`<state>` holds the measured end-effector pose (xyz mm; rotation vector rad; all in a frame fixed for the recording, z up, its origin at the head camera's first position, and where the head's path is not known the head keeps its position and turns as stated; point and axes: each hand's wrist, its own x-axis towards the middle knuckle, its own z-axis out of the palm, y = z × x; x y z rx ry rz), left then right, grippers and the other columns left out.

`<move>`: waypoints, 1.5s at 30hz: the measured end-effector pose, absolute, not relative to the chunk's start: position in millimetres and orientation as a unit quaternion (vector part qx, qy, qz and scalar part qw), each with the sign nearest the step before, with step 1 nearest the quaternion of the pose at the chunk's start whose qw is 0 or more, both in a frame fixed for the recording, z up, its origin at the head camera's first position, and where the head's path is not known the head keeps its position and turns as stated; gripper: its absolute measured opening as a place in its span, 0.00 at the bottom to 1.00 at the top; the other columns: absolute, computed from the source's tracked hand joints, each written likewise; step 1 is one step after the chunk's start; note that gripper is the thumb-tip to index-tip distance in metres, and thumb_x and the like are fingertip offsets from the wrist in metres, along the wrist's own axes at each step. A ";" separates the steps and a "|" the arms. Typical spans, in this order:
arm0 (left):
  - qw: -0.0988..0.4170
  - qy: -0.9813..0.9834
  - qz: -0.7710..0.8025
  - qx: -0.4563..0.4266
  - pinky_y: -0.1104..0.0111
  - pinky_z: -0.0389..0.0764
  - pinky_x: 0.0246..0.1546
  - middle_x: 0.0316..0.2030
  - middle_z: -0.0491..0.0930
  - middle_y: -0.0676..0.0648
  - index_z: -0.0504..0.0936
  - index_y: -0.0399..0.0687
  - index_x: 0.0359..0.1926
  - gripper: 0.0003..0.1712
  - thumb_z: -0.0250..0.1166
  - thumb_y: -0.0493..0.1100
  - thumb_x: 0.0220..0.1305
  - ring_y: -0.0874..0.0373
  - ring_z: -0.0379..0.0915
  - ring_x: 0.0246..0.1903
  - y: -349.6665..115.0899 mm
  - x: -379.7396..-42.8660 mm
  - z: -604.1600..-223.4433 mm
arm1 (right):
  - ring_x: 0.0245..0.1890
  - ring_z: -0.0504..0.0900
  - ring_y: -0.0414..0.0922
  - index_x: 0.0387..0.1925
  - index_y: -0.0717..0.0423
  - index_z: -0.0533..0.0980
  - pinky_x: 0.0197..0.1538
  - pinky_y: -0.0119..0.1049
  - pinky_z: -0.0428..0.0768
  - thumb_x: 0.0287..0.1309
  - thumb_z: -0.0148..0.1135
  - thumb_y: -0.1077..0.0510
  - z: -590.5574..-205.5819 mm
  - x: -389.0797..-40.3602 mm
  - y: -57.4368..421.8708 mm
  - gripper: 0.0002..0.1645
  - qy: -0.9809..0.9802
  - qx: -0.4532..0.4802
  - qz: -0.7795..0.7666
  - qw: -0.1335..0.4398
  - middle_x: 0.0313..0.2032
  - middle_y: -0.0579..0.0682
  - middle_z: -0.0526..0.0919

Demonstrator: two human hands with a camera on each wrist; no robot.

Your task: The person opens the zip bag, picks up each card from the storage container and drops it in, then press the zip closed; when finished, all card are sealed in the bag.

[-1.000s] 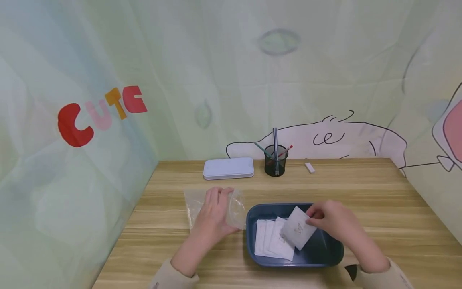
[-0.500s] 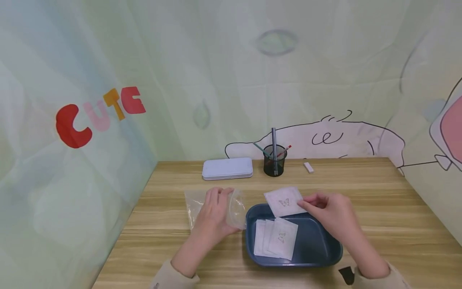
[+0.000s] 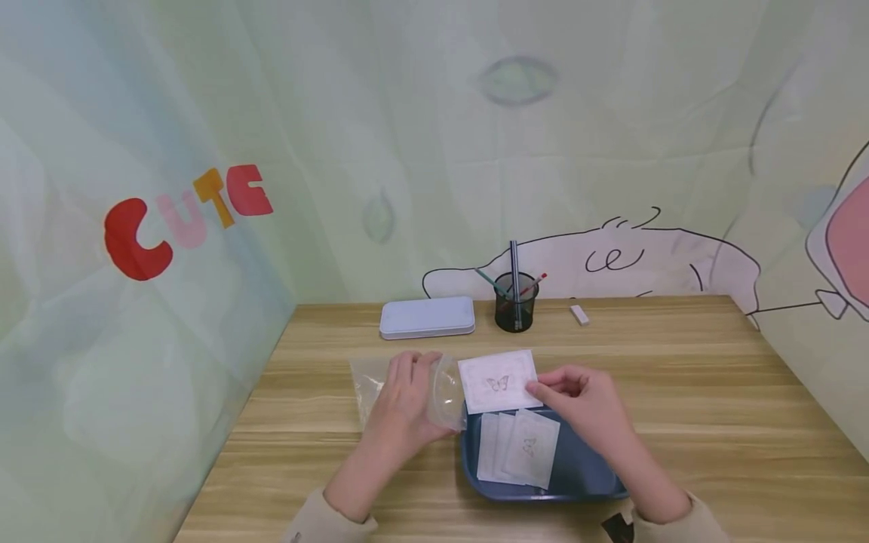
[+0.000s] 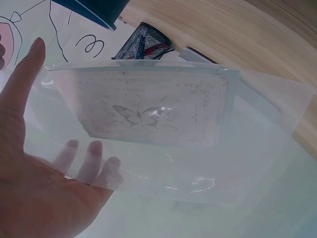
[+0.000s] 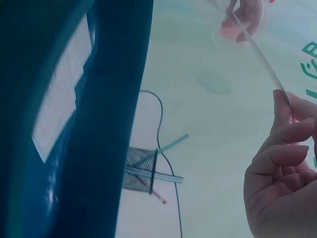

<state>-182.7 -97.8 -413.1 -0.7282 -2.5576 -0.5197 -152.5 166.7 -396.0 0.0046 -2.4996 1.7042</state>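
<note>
1. Pale, cartoon-printed backdrop rises behind a wood-grain table.
2. On it sits a dark blue tray, with overlapping white packets towards its left side.
3. Just left of the tray, a clear bag has its mouth facing right; the left hand curls round it there, thumb and fingers held apart.
4. The right hand pinches one butterfly-printed packet at its right edge, above the tray's far-left rim. Its long axis runs roughly left to right, pointing at the bag's mouth, with its left edge right beside the opening; the right hand is the nearer, being in contact.
5. Whether that edge is inside the mouth cannot be told. Through the film, the left wrist view shows a butterfly print (possibly another packet's). In the right wrist view the pinched packet appears nearly edge-on.
</note>
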 end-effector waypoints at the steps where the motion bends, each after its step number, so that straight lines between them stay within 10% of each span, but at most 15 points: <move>1: 0.217 -0.921 -0.186 -0.264 0.61 0.76 0.50 0.46 0.67 0.41 0.67 0.39 0.61 0.63 0.85 0.53 0.17 0.48 0.62 0.49 -97.3 -182.6 -412.9 | 0.26 0.78 0.45 0.33 0.58 0.84 0.28 0.32 0.77 0.49 0.74 0.50 -396.6 -152.9 164.9 0.16 -0.823 0.000 0.565 0.054 0.27 0.48 0.85; 45: 0.212 -0.923 -0.177 -0.268 0.62 0.75 0.51 0.47 0.66 0.42 0.66 0.39 0.61 0.61 0.85 0.55 0.22 0.48 0.61 0.51 -89.0 -182.6 -413.5 | 0.15 0.72 0.46 0.33 0.52 0.86 0.17 0.31 0.68 0.50 0.73 0.50 -418.3 -169.2 123.6 0.11 -0.787 0.008 0.617 0.004 0.25 0.47 0.84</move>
